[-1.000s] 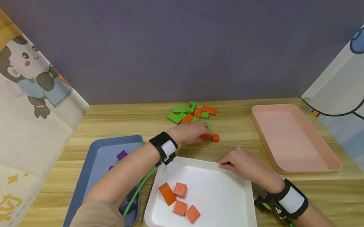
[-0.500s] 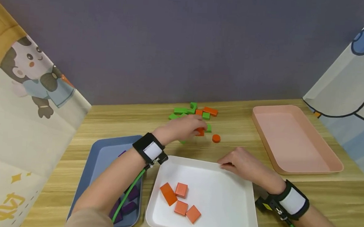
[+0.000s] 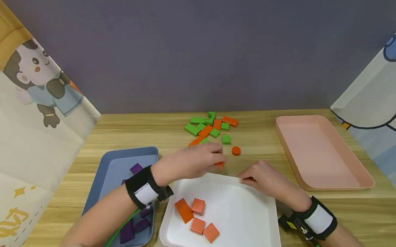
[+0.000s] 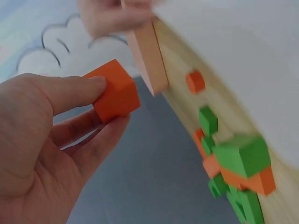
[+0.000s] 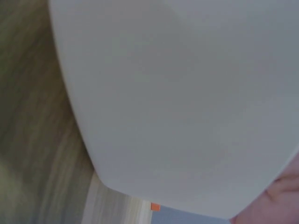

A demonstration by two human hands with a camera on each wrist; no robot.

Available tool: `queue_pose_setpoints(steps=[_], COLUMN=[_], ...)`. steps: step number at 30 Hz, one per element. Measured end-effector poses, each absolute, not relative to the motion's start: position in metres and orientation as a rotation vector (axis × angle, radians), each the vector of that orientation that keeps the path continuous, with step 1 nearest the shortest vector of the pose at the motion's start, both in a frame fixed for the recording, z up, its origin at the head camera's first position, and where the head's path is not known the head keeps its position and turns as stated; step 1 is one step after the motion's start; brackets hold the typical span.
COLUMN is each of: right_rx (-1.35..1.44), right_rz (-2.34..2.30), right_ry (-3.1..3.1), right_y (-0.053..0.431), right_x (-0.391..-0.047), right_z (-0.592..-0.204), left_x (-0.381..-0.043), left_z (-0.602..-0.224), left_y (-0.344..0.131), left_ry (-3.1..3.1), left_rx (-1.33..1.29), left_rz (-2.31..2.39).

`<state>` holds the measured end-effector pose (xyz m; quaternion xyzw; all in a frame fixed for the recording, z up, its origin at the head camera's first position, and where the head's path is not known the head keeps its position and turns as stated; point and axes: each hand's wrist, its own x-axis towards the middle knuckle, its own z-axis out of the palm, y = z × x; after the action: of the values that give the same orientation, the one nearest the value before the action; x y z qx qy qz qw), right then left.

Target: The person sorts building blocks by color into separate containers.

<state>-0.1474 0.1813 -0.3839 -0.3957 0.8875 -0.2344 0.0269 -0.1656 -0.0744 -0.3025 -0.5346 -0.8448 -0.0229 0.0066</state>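
Observation:
My left hand pinches an orange block between thumb and fingertips, above the back rim of the white tray. In the left wrist view the block is held well off the table. My right hand grips the tray's back rim near its right corner; its fingertips are partly hidden. Several orange blocks lie inside the tray, toward its left side. Behind my left hand, green blocks and orange blocks lie in a loose pile, with a round orange piece apart from them.
To the left stands a blue tray with several purple blocks, partly under my left forearm. A pink tray stands at the right. A dark grey wall closes off the back of the wooden table.
My left hand has taken an orange block from near the pile and brought it toward me, to the white tray's back rim. The right hand has stayed on the rim.

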Motion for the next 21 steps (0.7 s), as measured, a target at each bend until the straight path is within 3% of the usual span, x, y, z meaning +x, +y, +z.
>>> queue_pose_setpoints(steps=[12,21], right_rx=[-1.216,-1.264], right_rz=[-0.727,-0.733], right_ry=[2.75,2.75], right_y=[0.182,0.183], right_x=[-0.148,-0.148], right_z=[-0.385,-0.387], left_x=[-0.11,-0.092], left_z=[-0.324,-0.34], left_y=[-0.063,-0.053], left_ry=[-2.672,-2.665], left_rx=[-1.891,-1.996], left_rz=[0.168,0.266])
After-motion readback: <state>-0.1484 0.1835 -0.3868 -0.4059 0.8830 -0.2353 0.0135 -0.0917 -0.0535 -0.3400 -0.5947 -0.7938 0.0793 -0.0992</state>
